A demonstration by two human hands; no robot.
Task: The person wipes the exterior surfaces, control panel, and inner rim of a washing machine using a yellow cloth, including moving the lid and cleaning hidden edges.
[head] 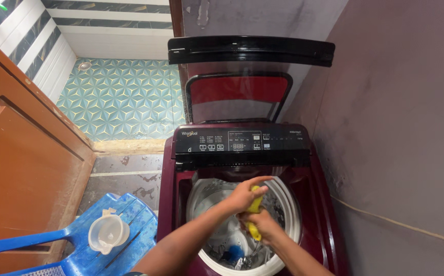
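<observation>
Both hands over open washing machine [242,168] drum. Left hand [243,196] grip closed on top of yellow cloth [254,219], right hand [263,225] grip closed on its lower end. Plastic jug [108,233] on blue chair [130,220] left.

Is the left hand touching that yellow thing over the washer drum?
Touching. The head view shows the left hand closed over the top end of the yellow object, while the right hand grips its lower part above the open drum.

My one head camera looks steeply down, close over the open washing machine [242,168]; no second view.
</observation>
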